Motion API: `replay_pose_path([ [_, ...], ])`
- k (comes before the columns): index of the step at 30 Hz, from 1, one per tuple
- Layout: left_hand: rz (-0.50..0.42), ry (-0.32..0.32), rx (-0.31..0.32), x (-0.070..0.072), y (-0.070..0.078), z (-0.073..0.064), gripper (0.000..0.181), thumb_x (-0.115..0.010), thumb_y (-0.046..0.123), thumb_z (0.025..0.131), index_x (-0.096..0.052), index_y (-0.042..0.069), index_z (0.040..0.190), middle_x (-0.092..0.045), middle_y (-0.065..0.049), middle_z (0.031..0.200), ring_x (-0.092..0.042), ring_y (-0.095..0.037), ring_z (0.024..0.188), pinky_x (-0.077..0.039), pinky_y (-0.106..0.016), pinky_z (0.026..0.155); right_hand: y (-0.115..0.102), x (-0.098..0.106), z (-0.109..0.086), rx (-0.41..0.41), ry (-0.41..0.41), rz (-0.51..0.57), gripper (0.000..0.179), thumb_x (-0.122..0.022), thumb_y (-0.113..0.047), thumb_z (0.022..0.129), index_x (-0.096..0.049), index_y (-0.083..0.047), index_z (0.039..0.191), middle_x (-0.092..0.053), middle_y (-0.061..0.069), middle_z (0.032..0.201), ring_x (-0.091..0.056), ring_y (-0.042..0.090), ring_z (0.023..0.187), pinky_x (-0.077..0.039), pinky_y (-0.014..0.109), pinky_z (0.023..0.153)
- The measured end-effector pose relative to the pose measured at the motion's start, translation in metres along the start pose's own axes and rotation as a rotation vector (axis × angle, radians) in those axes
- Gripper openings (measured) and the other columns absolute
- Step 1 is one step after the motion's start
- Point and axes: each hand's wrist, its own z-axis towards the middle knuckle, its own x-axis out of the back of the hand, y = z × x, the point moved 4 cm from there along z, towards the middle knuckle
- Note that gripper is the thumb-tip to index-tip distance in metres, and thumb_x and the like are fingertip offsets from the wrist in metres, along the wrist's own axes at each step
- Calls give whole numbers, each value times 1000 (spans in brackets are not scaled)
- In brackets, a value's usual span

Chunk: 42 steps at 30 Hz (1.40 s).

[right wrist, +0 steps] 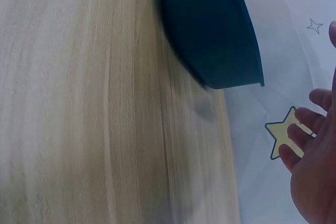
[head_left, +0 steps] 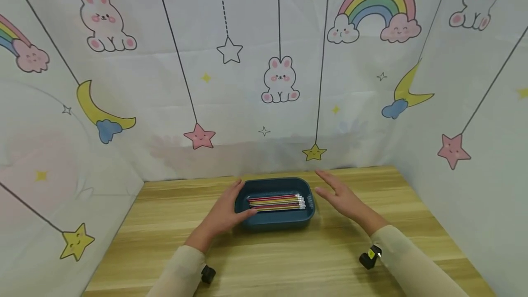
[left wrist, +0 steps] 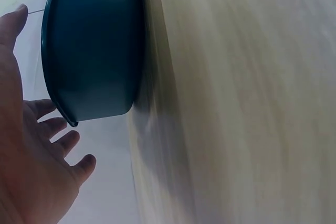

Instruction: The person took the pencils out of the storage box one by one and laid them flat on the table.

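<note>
A dark teal plastic tray (head_left: 272, 220) stands on the wooden table, with several striped pencils (head_left: 276, 203) lying side by side in it, their pale ends to the right. At the tray's left end is my left hand (head_left: 224, 210), fingers spread and the thumb over the near rim. In the left wrist view, the left fingertips (left wrist: 55, 124) are right at the edge of the tray (left wrist: 94, 51). My right hand (head_left: 344, 200) hovers off the tray's right end, fingers extended and nothing in them. A gap shows between the right hand (right wrist: 315, 150) and the tray (right wrist: 215, 35) in the right wrist view.
The wooden table (head_left: 284, 260) ends at a white cloth backdrop (head_left: 247, 104) printed with rabbits, stars, moons and rainbows, which also hangs along both sides. A small black camera (head_left: 370, 258) is on the right wrist, and another black camera (head_left: 208, 274) on the left.
</note>
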Motion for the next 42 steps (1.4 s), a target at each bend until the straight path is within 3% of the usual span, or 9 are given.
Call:
replay_pose_path([
  [9, -39, -32, 18, -10, -1, 2, 117, -83, 68, 91, -26, 15, 178, -18, -8, 185, -21, -40, 168, -26, -68, 129, -5, -7, 4, 4, -22, -2, 80, -66, -50, 111, -32, -19, 177, -28, 16, 180, -24, 45, 165, -22, 73, 128],
  [24, -6, -50, 1, -14, 2, 5, 135, -89, 69, 84, -17, 6, 178, -14, -14, 185, -19, -41, 168, -25, -65, 131, -6, -13, 8, 51, -30, 2, 76, -66, -44, 112, -34, -18, 176, -30, 16, 180, -24, 47, 165, -23, 74, 127],
  [29, 4, -60, 8, -14, 2, 5, 139, -88, 73, 82, -13, 7, 178, -12, -12, 185, -17, -38, 169, -23, -62, 132, -9, -15, 11, 62, -44, -3, 76, -66, -43, 112, -35, -15, 175, -30, 16, 180, -25, 47, 165, -24, 75, 126],
  [35, 28, -74, 10, -15, -1, 5, 140, -86, 77, 82, -11, 9, 179, -10, -10, 186, -17, -37, 169, -25, -61, 132, -20, -21, 19, 90, -53, -41, 77, -71, -44, 110, -40, -12, 173, -36, 18, 177, -30, 47, 163, -28, 75, 125],
  [42, 24, -78, 12, -15, -1, 5, 140, -86, 76, 82, -10, 10, 179, -10, -9, 186, -17, -36, 169, -25, -61, 132, -39, -32, 34, 167, -136, -82, 77, -75, -45, 107, -45, -14, 171, -42, 14, 173, -37, 44, 160, -32, 72, 124],
])
